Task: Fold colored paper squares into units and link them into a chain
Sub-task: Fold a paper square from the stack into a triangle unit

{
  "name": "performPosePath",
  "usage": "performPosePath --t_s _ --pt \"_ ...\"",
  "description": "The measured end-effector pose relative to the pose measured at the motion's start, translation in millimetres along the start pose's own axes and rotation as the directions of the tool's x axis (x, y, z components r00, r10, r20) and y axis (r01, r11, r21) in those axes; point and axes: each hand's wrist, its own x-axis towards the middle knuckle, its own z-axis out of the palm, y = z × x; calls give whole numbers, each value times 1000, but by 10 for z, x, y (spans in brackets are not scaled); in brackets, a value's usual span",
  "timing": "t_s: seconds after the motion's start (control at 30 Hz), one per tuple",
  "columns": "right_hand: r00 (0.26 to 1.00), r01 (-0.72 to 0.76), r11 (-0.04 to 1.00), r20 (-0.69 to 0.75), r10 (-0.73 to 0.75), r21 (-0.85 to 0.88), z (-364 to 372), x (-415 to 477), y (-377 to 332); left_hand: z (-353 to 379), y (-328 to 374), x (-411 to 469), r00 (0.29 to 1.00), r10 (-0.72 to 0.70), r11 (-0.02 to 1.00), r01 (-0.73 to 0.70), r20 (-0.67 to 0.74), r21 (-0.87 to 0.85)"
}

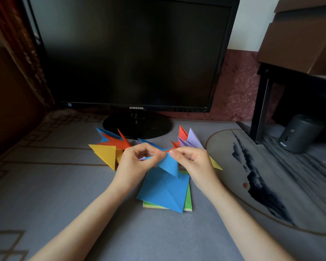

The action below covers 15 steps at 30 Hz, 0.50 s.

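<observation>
Head: blue unit [168, 166] between both grips [137, 161] [192, 161]

A partly folded blue paper piece [168, 165] hangs curved in the air, pinched at its top by the left hand [137, 161] and the right hand [192, 162]. Under it, a creased blue paper square [162, 194] lies turned on a stack of green paper squares [188, 202]. Behind them lie folded pointed units: a yellow unit [104, 153], an orange-red unit [115, 141] and purple units [191, 138].

A blue folded paper unit [169, 166] is held between the left hand [138, 162] and right hand [194, 162], above a stack of flat paper squares [164, 194]. Multicoloured folded paper units [105, 153] are ranged behind (before the black flat-screen monitor [132, 53]).
</observation>
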Motion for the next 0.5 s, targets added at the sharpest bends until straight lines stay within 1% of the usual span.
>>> performPosePath --t_s 0.1,0.2,0.27,0.33,0.43,0.5 --pt "999 -40 999 25 39 36 11 0 -8 -16 -16 13 999 -20 999 18 -45 -46" --pt "999 -24 1000 30 24 -2 5 2 26 -34 -21 27 998 -42 998 40 -50 -39" --pt "1000 -6 999 26 7 -53 0 8 37 -28 -14 26 998 -50 999 51 -41 14" --pt "999 9 996 42 -5 -91 -4 6 50 -16 5 16 1000 -29 997 30 -10 68" --pt "994 19 987 112 0 -162 6 -30 48 -31 20 2 999 13 998 -16 51 53" --pt "992 5 983 125 19 -184 36 -50 24 -35 7 -3 999 19 998 -22 45 54"
